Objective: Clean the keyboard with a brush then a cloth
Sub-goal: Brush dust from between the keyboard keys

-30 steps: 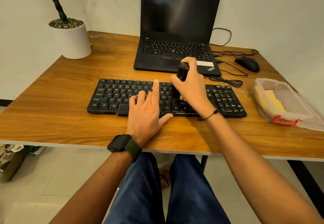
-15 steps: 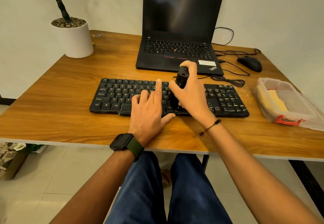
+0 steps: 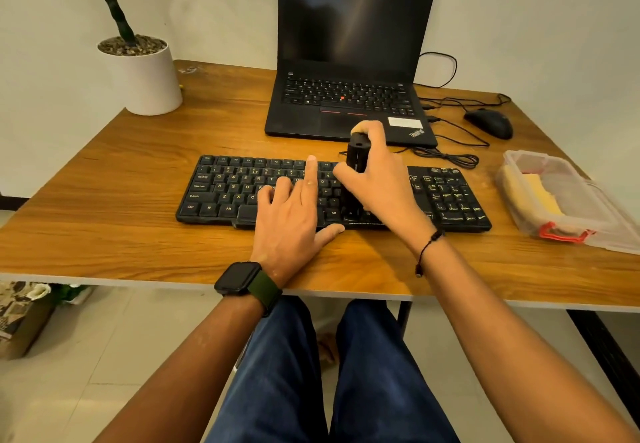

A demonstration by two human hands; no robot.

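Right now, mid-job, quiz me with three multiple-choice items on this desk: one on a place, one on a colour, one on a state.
1. Where does the left hand lie?
A. flat on the keyboard
B. on the mouse
C. in the container

2. What colour are the clips on the clear plastic container?
A. blue
B. red
C. green

3. What is the right hand doing?
A. resting open on the table
B. typing on the laptop
C. gripping the black brush upright on the keys

Answers:
1 A: its straight fingers rest across the middle keys.
2 B: a red clip shows at the container's near end.
3 C: fingers and thumb curl round the brush's black handle, its lower end down on the keyboard.
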